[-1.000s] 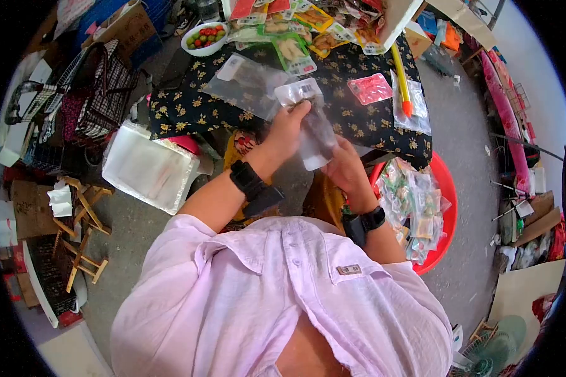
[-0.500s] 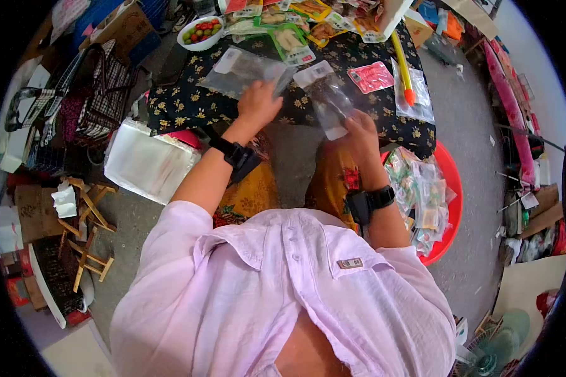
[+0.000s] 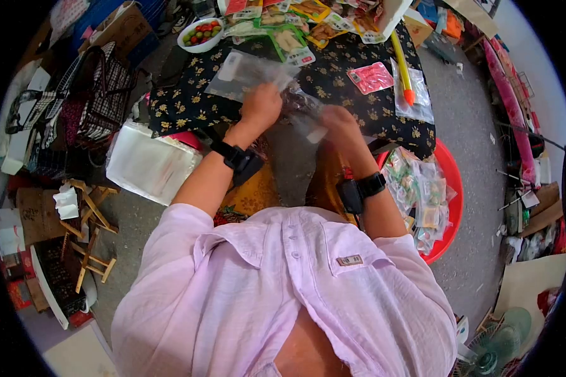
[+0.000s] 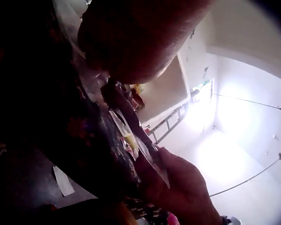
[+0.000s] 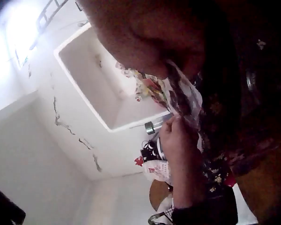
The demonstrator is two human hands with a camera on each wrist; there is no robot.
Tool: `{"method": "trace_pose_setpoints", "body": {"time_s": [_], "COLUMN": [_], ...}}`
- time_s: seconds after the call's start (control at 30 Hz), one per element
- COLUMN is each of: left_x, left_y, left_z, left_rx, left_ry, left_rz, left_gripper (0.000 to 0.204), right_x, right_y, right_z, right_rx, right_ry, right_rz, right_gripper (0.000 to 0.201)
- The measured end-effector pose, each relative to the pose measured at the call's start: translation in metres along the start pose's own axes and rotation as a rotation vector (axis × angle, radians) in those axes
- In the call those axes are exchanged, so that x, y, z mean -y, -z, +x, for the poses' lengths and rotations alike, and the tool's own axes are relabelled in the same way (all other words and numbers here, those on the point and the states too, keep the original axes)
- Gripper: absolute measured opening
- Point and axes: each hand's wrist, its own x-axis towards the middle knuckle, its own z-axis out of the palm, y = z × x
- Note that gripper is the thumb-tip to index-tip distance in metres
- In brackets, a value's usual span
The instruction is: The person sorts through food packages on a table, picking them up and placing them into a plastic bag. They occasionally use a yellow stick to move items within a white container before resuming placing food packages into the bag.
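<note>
A clear plastic pouch (image 3: 303, 108) with dark contents is stretched between my two hands over the near edge of the table. My left hand (image 3: 261, 105) pinches its far end, fingers at the pouch's edge in the right wrist view. My right hand (image 3: 341, 124), blurred, grips the near end; in the left wrist view the right hand (image 4: 180, 183) has its thumb and fingers on the pouch's edge. Flat on the cloth just beyond my left hand lies another clear bag (image 3: 234, 70) with a white label, partly covered by that hand.
Dark flowered cloth (image 3: 188, 103) covers the table. Food packets (image 3: 289, 41), a bowl of small fruits (image 3: 200, 34), a red packet (image 3: 371, 78) and a yellow tube (image 3: 401, 66) lie on it. A red basin (image 3: 454, 213) of packets stands at right; silvery sheets (image 3: 148, 163) lie at left.
My left hand first let go of the pouch and reached to the flat bag, while my right hand kept the pouch. Now the hands have come back together on the pouch.
</note>
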Motion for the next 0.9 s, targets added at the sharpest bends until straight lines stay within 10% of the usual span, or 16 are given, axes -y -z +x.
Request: {"method": "trace_pose_setpoints", "body": {"time_s": [0.2,0.37,0.6,0.73,0.8,0.9], "left_x": [-0.017,-0.025,-0.016,-0.015,-0.02,-0.021], "left_y": [0.009,0.015,0.008,0.007,0.016,0.026], "left_z": [-0.015,-0.025,-0.036,-0.039,-0.039,-0.048], "left_rx": [-0.027,0.044,0.031,-0.024,0.118,0.043], "left_ry": [-0.076,-0.045,-0.031,-0.122,-0.052,-0.166], "left_rz": [-0.006,0.009,0.002,-0.006,0.076,0.162], "left_gripper": [0.016,0.015,0.015,0.014,0.014,0.019], "right_x": [0.001,-0.037,-0.011,-0.043,-0.052,-0.026], "right_y": [-0.008,-0.007,-0.028,-0.027,-0.025,-0.036], "right_z": [0.039,0.087,0.061,0.082,0.084,0.057], "right_rx": [0.326,0.34,0.057,0.344,0.375,0.231], "right_ry": [0.059,0.223,-0.134,0.412,0.958,0.197], "right_rz": [0.092,-0.316,-0.349,-0.472,-0.998,-0.422], "right_gripper": [0.017,0.018,0.018,0.021,0.022,0.022]}}
